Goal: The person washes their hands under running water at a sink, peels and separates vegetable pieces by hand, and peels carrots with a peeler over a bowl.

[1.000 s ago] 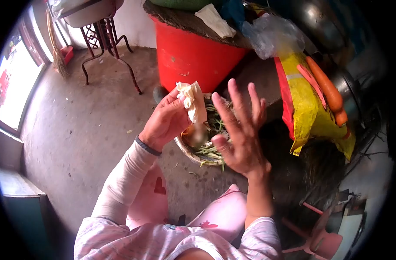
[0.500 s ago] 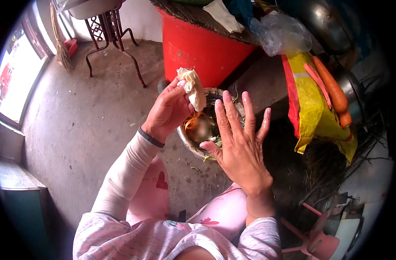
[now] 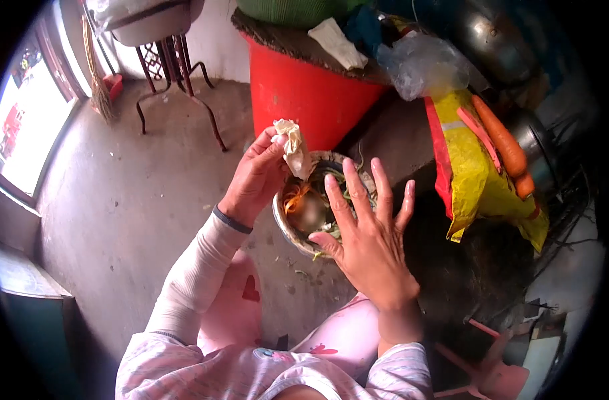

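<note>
My left hand pinches a crumpled, cream-coloured tissue-like piece between thumb and fingers. Cloth or paper, I cannot tell which. My right hand is spread wide, back of the hand upward, holding nothing; its fingertips look wet. Below and between both hands stands a round bin with a pale rim. Orange peel-like strips and green scraps lie inside it, partly hidden by my right hand.
A red tub stands ahead, topped by a dark board with a white cloth. At right are carrots, a peeler-like pink tool, and a yellow bag. A pink stool is lower right; a basin stand stands upper left.
The view has shifted slightly, so the surroundings sit lower in the picture. Both hands keep nearly the same pose, with the left still gripping the crumpled piece.
</note>
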`<state>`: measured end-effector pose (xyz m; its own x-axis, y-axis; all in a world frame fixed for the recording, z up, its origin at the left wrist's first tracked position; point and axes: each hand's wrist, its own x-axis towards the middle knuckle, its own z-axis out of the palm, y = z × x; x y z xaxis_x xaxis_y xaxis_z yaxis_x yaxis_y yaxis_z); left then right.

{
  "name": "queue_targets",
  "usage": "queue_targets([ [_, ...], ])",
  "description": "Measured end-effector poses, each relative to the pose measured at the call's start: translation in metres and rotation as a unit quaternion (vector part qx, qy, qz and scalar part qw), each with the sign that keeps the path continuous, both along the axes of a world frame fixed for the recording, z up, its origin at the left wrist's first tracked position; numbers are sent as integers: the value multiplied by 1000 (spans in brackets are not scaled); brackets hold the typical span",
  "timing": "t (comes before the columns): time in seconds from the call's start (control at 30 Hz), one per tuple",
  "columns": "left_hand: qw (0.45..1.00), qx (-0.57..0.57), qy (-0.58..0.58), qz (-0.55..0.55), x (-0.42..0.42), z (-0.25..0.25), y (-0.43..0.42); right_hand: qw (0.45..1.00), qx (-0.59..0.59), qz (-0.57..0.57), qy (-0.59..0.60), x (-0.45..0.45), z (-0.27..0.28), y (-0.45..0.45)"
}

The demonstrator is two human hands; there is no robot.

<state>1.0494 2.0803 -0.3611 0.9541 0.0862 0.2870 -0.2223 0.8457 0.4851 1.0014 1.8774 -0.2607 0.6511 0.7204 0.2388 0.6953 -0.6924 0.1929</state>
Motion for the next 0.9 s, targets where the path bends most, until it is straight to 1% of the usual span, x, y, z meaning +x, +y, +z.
queue_targets([
  [0.07,996,75,-34,37,17,7,19,1000,24,-6,-1,-1,7,-5],
  [0.1,979,161,-33,123,30,14,29,999,31,-7,-4,-2,12,-8],
  [0.13,947,242,-34,208,45,25,40,999,37,-10,-6,-2,16,-11],
  [0.17,911,314,-17,268,57,39,51,999,47,-6,-3,-2,20,-13],
  [0.2,880,341,-17,329,62,60,52,998,56,-11,-2,-3,24,-18],
  [0.23,793,453,-24,407,85,60,72,997,74,-8,-6,-2,24,-21],
  [0.27,733,508,-29,451,100,70,79,996,85,-6,-19,-4,25,-24],
  [0.33,674,552,-65,486,151,73,113,995,97,7,-26,-5,27,-34],
  [0.37,624,603,-43,495,158,81,114,994,109,10,-25,-7,29,-39],
  [0.4,462,693,-80,547,157,91,110,994,110,13,-27,-9,33,-47],
  [0.43,430,712,-143,536,175,78,123,992,120,9,-29,-10,36,-55],
  [0.47,311,785,-209,494,195,68,143,991,129,9,-31,-10,38,-65],
  [0.5,418,788,-106,440,191,72,135,990,136,-8,-42,-9,44,-76],
  [0.53,501,765,-49,402,186,81,126,988,144,-23,-50,-10,50,-89],
  [0.6,477,773,56,414,163,100,102,981,167,-75,-71,-10,62,-115],
  [0.67,376,780,-47,498,165,94,110,970,180,-118,-115,-4,67,-147],
  [0.7,321,776,-95,535,164,91,113,960,222,-127,-118,0,70,-163],
  [0.73,291,767,-98,563,155,97,101,947,264,-136,-120,5,74,-178],
  [0.8,229,745,-104,617,136,113,71,917,320,-193,-137,16,85,-204],
  [0.83,269,727,-135,617,137,118,63,906,340,-205,-146,28,86,-221],
  [0.9,351,722,-171,571,137,136,27,887,360,-238,-163,60,86,-249],
])
